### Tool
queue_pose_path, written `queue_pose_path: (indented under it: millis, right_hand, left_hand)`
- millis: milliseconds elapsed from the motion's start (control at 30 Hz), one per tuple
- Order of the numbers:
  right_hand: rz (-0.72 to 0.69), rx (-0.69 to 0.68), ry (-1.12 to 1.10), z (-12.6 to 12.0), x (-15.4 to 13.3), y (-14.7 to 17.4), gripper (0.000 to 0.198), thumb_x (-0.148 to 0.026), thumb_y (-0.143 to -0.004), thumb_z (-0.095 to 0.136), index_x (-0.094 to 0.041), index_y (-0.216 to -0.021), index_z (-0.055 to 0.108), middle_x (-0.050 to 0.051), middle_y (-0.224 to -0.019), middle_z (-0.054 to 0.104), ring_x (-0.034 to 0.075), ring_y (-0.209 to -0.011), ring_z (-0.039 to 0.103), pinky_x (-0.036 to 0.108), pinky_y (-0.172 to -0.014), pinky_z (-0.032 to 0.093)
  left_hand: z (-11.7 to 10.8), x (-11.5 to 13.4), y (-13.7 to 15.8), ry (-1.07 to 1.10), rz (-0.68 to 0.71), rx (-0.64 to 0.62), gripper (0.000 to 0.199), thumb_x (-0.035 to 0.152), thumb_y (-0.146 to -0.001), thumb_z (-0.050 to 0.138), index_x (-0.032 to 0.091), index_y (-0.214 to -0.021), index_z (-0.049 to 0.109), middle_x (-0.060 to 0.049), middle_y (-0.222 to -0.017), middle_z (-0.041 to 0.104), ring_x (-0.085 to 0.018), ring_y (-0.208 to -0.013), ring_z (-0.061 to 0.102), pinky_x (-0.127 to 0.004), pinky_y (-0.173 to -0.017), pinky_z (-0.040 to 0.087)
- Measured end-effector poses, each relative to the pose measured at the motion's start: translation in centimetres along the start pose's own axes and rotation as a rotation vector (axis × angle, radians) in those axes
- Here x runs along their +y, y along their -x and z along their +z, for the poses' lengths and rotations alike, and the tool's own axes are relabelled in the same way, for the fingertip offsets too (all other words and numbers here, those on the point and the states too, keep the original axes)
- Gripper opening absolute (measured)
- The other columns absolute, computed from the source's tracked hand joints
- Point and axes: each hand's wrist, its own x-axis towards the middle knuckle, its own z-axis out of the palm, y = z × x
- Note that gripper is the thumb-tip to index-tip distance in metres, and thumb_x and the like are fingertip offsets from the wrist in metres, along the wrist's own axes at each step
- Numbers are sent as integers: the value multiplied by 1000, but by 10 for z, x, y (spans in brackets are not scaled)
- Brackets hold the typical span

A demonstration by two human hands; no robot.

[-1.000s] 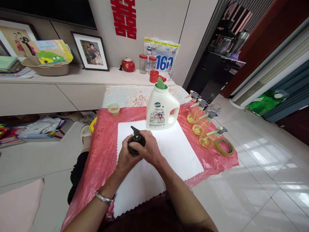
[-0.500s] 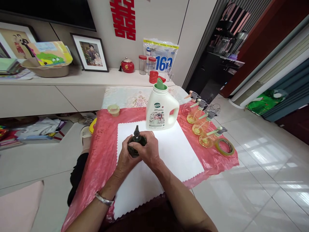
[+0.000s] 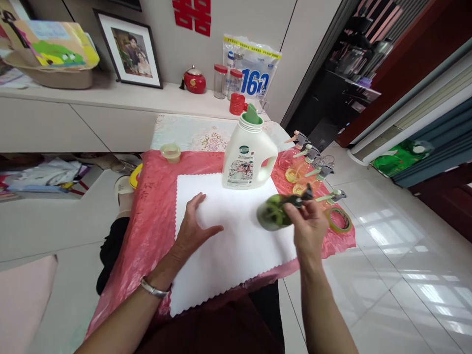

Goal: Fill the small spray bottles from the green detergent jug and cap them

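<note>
My right hand is closed around the black top of a dark green spray bottle. The bottle is tilted on its side and slightly blurred, with its base to the left, over the right part of the white scallop-edged mat. Over the mat's left part, my left hand is empty, thumb and fingers spread apart. A white detergent jug with a green spout stands upright at the mat's far edge. Along the table's right side are several spray bottles, partly hidden behind the right hand and green bottle.
A roll of tape lies at the right table edge. At the far left of the red table cover stands a small pale cup. Behind, a shelf holds a red pot, red-lidded jars and a framed photo.
The green bottle, held upright in both hands before, has moved right and tipped over in my right hand. My left hand has let go and opened. The head view has shifted slightly.
</note>
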Motion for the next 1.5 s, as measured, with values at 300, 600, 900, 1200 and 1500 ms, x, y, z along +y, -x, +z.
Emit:
queue_pose_path:
  millis: [300,600,900,1200,1500]
  right_hand:
    - [45,312,129,-86,26,-15,56,-48,-63,92,-11,-89,59,7,-96,62,15,-82,60,25,-75,53]
    - [66,447,305,-111,54,-19,62,-57,-58,89,-10,-87,60,4,-86,58,12,-73,52,20,-66,48]
    - [91,445,418,-114,70,-22,67,-64,-57,85,-9,-90,64,5,-85,60,12,-69,52,22,-68,47]
    - [66,448,428,-110,72,-23,71,-67,-56,82,-9,-92,63,7,-90,60,14,-74,55,25,-74,51]
    - [62,333,417,-110,72,-15,70,-65,-64,81,-8,-102,68,9,-98,62,17,-85,60,26,-79,53]
  left_hand:
    - [-1,10,-1,-135,33,-9,69,47,-81,73,20,-139,45,-14,-137,59,-33,-133,58,-54,-114,48]
    - [-2,19,0,-187,45,-5,52,41,-86,65,19,-131,54,-12,-132,64,-29,-127,62,-47,-109,53]
    - [-3,21,0,-194,43,-26,47,40,-87,63,19,-128,55,-11,-129,67,-29,-125,64,-47,-109,53]
    - [-2,19,2,-215,42,-32,45,39,-87,62,19,-127,56,-10,-126,69,-28,-123,65,-45,-108,53]
    - [-2,18,2,-239,64,-30,41,37,-87,60,21,-125,57,-8,-122,71,-27,-119,67,-45,-106,54]
